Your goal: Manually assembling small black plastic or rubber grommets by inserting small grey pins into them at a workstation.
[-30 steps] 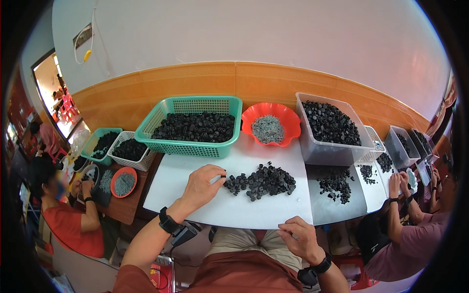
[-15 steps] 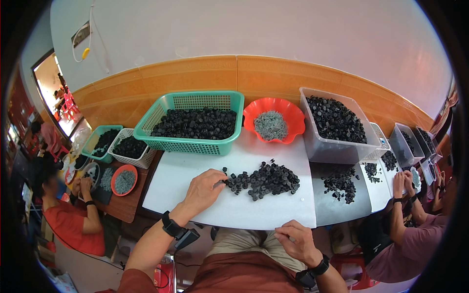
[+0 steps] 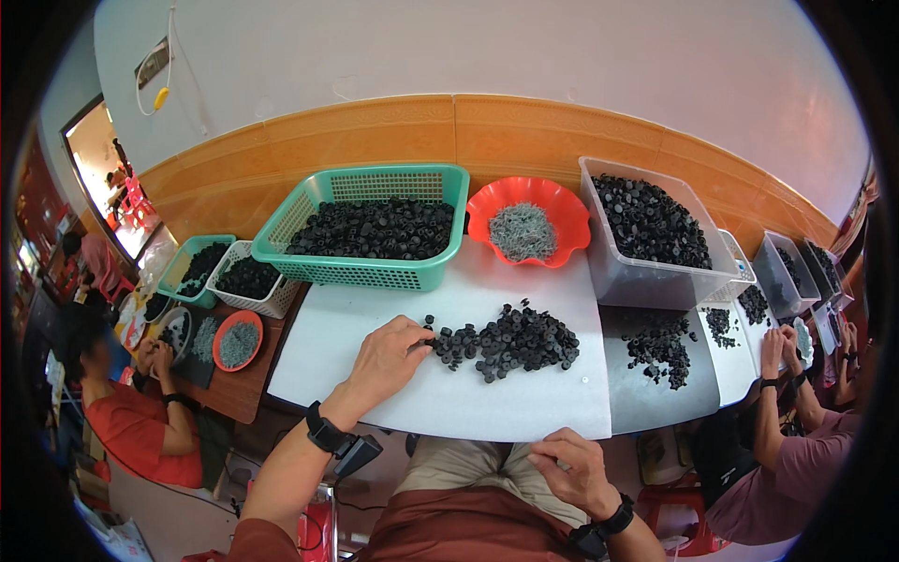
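My left hand is over the white work surface, thumb and forefinger closing on a small black round part at the left end of a loose pile. The pile of black round parts spreads to the right of those fingertips. Some of its pieces look like little discs or caps with a hole. Near the table's front edge, above my lap, is my right hand with its fingers curled together. Whatever these fingers may hold is hidden.
Behind the pile stand a green basket of black parts, a red scalloped bowl of grey metal pieces and a clear bin of black parts. Another black heap lies to the right. Co-workers sit on both sides.
The view has shifted slightly, so the containers appear a little higher. Both hands keep nearly the same pose, the left one still at the pile's left end.
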Demonstrator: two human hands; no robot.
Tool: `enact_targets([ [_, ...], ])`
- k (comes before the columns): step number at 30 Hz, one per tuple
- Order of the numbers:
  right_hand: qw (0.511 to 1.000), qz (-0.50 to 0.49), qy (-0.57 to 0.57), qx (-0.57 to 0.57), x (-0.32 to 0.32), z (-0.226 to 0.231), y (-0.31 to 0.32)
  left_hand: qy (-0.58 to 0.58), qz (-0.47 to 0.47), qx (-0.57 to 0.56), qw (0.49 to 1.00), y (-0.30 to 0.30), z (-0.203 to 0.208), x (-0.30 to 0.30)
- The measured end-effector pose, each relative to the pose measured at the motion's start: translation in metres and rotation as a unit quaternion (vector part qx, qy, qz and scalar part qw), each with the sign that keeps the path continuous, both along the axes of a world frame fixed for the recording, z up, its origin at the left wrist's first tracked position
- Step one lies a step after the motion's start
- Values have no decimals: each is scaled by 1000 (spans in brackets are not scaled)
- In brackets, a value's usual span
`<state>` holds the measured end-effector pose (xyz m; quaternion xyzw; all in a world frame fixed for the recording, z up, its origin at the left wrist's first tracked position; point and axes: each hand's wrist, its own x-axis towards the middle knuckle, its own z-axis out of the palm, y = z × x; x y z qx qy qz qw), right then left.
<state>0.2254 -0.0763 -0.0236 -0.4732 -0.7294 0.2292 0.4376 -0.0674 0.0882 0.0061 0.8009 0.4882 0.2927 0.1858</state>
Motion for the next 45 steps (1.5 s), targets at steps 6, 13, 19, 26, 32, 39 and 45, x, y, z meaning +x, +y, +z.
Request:
enact_targets([
  [6,1000,-5,15,-9,-2,4,-5,-28,-3,9,1000,0,-2,-4],
  [13,1000,-1,16,-1,2,4,-5,-12,-6,20,1000,-2,-7,-8],
  [19,1000,9,15,5,1,7,-1,-16,-27,28,999,-10,2,-9],
  [26,999,30,25,1,-8,13,3,15,-26,29,999,-11,-2,-6],
  [32,999,34,23,2,-12,15,9,33,-25,60,997,-7,-5,2],
  [39,999,32,22,-21,-9,20,15,-13,-24,65,998,-6,-7,4],
  [45,1000,12,24,-7,7,29,27,-57,-29,113,992,-8,-10,3],
])
